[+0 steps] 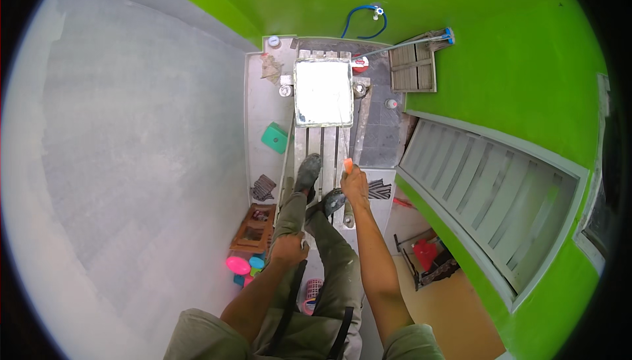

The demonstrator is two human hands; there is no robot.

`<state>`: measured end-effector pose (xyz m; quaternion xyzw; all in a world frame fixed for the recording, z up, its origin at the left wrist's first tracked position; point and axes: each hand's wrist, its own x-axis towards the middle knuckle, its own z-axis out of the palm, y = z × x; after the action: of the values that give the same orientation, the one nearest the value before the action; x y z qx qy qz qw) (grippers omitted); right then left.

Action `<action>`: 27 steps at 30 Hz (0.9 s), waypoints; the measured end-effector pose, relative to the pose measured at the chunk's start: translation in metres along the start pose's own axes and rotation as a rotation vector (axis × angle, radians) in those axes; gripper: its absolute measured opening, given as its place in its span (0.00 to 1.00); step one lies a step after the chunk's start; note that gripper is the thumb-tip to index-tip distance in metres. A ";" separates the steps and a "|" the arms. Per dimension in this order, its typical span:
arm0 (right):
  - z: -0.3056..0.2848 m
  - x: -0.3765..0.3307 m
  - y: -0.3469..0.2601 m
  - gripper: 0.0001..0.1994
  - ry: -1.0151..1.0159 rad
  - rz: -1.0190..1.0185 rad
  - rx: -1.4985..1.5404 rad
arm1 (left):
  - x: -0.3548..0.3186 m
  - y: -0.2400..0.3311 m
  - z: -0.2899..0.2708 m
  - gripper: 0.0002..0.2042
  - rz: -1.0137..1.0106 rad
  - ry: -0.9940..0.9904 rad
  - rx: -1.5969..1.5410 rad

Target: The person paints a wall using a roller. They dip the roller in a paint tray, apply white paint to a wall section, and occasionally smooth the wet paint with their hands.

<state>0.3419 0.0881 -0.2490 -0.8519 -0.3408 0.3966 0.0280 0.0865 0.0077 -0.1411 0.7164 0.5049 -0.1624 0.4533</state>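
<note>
Bright green walls point(500, 44) close round a grey floor far below. One wooden ladder point(324, 146) drops toward it, two shoes on its rungs. One white tray point(322, 91) sits at the ladder's far end; its contents cannot be made out. The right hand point(355, 185) pinches a small orange tool point(347, 164). The left hand point(288, 249) is curled shut on the trouser knee point(289, 218). One green dustpan point(274, 138) lies left.
</note>
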 end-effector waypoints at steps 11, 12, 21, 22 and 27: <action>-0.014 -0.066 0.055 0.17 -0.116 0.117 -0.073 | 0.000 -0.005 0.002 0.15 -0.006 -0.007 -0.018; -0.008 -0.058 0.057 0.17 -0.090 0.081 -0.079 | 0.001 -0.002 0.002 0.15 -0.002 -0.010 -0.014; -0.008 0.021 0.020 0.16 -0.041 0.043 -0.048 | 0.005 0.007 0.000 0.14 0.032 0.015 0.042; -0.009 0.012 0.024 0.16 -0.049 0.047 -0.055 | 0.005 0.009 0.000 0.14 0.027 0.019 0.031; 0.010 -0.064 0.037 0.17 -0.144 0.092 -0.068 | 0.000 -0.002 -0.003 0.14 0.007 0.049 -0.005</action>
<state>0.3267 0.0189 -0.2251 -0.8363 -0.3157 0.4460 -0.0439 0.0840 0.0098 -0.1406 0.7208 0.5137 -0.1419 0.4432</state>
